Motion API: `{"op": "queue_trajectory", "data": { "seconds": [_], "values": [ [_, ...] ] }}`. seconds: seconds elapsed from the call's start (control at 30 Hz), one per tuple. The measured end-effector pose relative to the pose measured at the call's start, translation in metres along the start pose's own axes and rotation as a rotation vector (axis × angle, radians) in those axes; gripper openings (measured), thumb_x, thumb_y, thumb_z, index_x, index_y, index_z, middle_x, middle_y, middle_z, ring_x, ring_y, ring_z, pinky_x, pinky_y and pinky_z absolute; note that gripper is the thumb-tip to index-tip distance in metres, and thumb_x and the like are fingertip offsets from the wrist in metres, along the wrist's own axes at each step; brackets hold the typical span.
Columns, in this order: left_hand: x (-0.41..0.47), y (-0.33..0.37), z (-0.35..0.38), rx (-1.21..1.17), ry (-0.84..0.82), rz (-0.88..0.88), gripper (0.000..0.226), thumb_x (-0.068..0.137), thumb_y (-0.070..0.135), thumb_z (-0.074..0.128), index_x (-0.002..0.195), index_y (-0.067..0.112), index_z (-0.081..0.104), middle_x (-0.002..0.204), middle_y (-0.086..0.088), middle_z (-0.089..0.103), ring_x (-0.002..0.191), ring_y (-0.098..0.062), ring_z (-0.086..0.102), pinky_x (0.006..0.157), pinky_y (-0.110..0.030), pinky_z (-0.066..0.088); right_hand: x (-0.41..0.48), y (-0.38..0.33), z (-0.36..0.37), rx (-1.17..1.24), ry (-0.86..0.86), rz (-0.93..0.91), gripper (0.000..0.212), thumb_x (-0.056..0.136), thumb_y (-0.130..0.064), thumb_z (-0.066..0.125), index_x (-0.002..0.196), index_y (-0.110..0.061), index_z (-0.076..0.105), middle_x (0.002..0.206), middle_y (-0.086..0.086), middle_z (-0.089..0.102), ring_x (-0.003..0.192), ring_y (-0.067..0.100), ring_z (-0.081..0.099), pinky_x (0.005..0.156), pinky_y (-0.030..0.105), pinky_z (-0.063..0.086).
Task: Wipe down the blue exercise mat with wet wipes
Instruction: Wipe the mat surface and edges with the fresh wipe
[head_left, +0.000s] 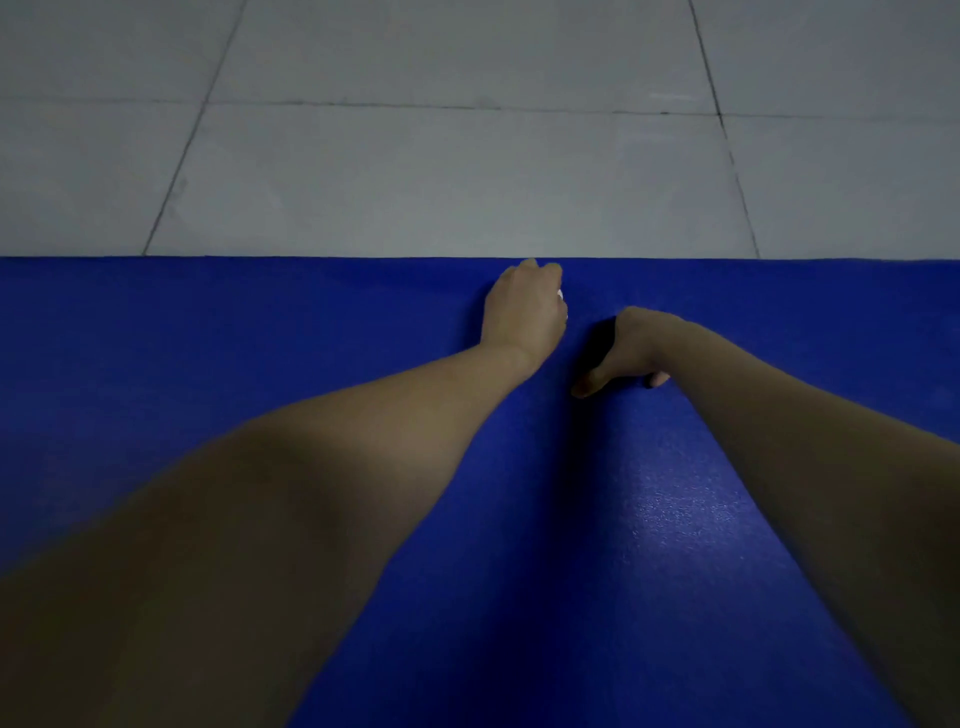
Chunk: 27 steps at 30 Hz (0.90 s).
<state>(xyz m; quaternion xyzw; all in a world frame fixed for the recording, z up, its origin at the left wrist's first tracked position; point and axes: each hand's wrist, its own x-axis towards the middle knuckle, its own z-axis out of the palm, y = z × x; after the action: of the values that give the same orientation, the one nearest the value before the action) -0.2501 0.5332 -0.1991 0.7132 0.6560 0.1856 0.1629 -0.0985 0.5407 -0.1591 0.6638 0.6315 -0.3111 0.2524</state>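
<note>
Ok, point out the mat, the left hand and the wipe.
mat (208, 338), head view, bare surface left of the arms.
left hand (524, 306), head view, back of the hand.
wipe (560, 295), head view, white bit beside the fingers.

We see mat (208, 364): blue, foam-like, fine pebbled grain, mostly matt, faint sheen on near part. Beyond mat's far edge we note floor tiles (467, 171): grey, smooth, dull, dark grout lines.
</note>
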Motion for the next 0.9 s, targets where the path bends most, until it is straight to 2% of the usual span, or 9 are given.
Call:
{"op": "queue_trajectory", "data": {
  "seconds": [0.07, 0.13, 0.23, 0.4, 0.53, 0.7, 0.8, 0.9],
  "values": [
    [0.001, -0.009, -0.008, 0.124, -0.019, 0.107, 0.007, 0.094, 0.012, 0.052, 0.087, 0.010, 0.051, 0.088, -0.007, 0.057, 0.078, -0.025, 0.050, 0.073, -0.038, 0.043, 0.000, -0.001, -0.001, 0.011, -0.007, 0.012, 0.082, 0.046, -0.066, 0.091, 0.094, -0.014, 0.049, 0.095, 0.007, 0.062, 0.077, 0.026, 0.071, 0.085, 0.044, 0.060],
    [0.000, -0.025, -0.018, 0.165, -0.016, 0.122, 0.009, 0.091, 0.012, 0.052, 0.084, 0.012, 0.046, 0.082, -0.006, 0.056, 0.074, -0.025, 0.049, 0.074, -0.039, 0.042, 0.001, -0.002, -0.001, 0.038, -0.017, 0.027, 0.089, 0.044, -0.064, 0.093, 0.101, -0.014, 0.048, 0.100, 0.007, 0.059, 0.082, 0.028, 0.070, 0.087, 0.046, 0.059],
    [-0.010, -0.056, -0.030, 0.159, 0.026, 0.081, 0.011, 0.089, 0.013, 0.054, 0.081, 0.011, 0.047, 0.077, -0.006, 0.053, 0.071, -0.027, 0.048, 0.066, -0.037, 0.032, 0.002, -0.001, 0.000, 0.078, -0.016, 0.034, 0.089, 0.041, -0.062, 0.095, 0.099, -0.014, 0.048, 0.104, 0.008, 0.056, 0.084, 0.030, 0.069, 0.086, 0.048, 0.059],
    [-0.026, -0.132, -0.065, 0.240, 0.094, -0.055, 0.012, 0.087, 0.016, 0.059, 0.083, 0.005, 0.055, 0.081, -0.013, 0.058, 0.074, -0.033, 0.052, 0.064, -0.043, 0.040, 0.001, 0.000, 0.000, 0.075, -0.024, 0.035, 0.085, 0.042, -0.062, 0.095, 0.093, -0.014, 0.048, 0.101, 0.009, 0.058, 0.084, 0.030, 0.069, 0.084, 0.047, 0.060],
    [-0.035, -0.176, -0.085, 0.357, 0.165, -0.207, 0.016, 0.091, 0.017, 0.059, 0.095, 0.002, 0.060, 0.090, -0.020, 0.058, 0.084, -0.037, 0.052, 0.068, -0.044, 0.040, -0.001, 0.001, 0.001, 0.034, -0.005, 0.026, 0.084, 0.043, -0.067, 0.092, 0.091, -0.013, 0.049, 0.090, 0.009, 0.064, 0.078, 0.028, 0.071, 0.084, 0.045, 0.060],
    [-0.025, -0.145, -0.066, 0.234, 0.191, -0.324, 0.012, 0.093, 0.012, 0.049, 0.096, 0.002, 0.055, 0.092, -0.016, 0.057, 0.083, -0.033, 0.055, 0.060, -0.041, 0.040, -0.002, 0.000, 0.000, 0.021, 0.007, 0.017, 0.081, 0.044, -0.067, 0.092, 0.087, -0.014, 0.050, 0.086, 0.009, 0.066, 0.077, 0.028, 0.072, 0.085, 0.044, 0.060],
    [-0.017, -0.115, -0.050, 0.186, 0.168, -0.301, 0.011, 0.093, 0.011, 0.048, 0.095, 0.002, 0.055, 0.093, -0.015, 0.058, 0.082, -0.032, 0.056, 0.058, -0.039, 0.039, -0.003, -0.001, -0.001, 0.017, 0.005, 0.017, 0.080, 0.044, -0.066, 0.092, 0.087, -0.014, 0.049, 0.084, 0.008, 0.065, 0.078, 0.028, 0.072, 0.086, 0.044, 0.059],
    [-0.008, -0.079, -0.036, 0.181, 0.115, -0.258, 0.015, 0.096, 0.014, 0.051, 0.104, 0.003, 0.057, 0.103, -0.016, 0.061, 0.089, -0.032, 0.058, 0.061, -0.038, 0.036, -0.003, -0.001, -0.002, 0.004, 0.009, 0.015, 0.082, 0.044, -0.066, 0.092, 0.090, -0.014, 0.049, 0.088, 0.008, 0.066, 0.077, 0.028, 0.072, 0.088, 0.045, 0.059]
  ]
}}
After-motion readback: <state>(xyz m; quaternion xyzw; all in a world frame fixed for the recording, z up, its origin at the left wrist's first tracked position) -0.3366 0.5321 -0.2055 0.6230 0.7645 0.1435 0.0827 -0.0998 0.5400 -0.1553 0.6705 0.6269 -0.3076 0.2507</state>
